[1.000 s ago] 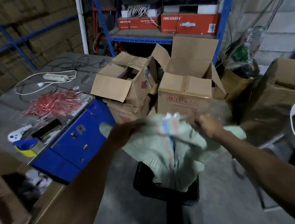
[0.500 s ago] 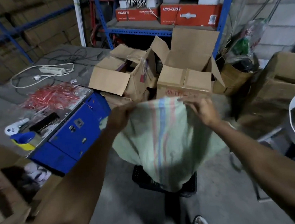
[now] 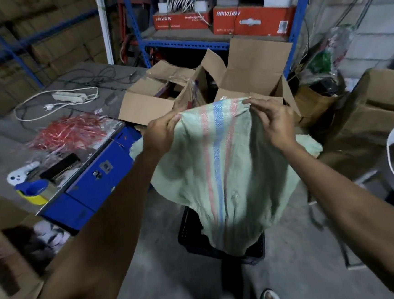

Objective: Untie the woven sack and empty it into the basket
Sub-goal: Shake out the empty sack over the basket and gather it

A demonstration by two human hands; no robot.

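1. The pale green woven plastic sack with red and blue stripes (image 3: 221,171) hangs upside down, its closed end held up at chest height and its lower edge draped into the black slatted plastic basket (image 3: 194,235) on the concrete floor.
2. The left hand (image 3: 163,133) pinches one top corner of the cloth and the right hand (image 3: 273,121) pinches the other, fingers curled over the edge; both grips are narrow and bite only a little fabric.
3. Slippery weave could slide out of such thin pinches during a shake, and the sack would drop in a heap over the basket.
4. The mouth is hidden behind the hanging cloth, so I cannot tell whether it sits inside the rim. If it hangs outside, whatever falls would land on the floor.
5. The sack looks limp and nearly flat; small items may cling in the folds or bottom corners and be missed.
6. The open brown cardboard boxes (image 3: 244,78) stand just behind, and a wide swing could brush their flaps.
7. The basket is light-looking, and a dragging hem could shift or tip it.
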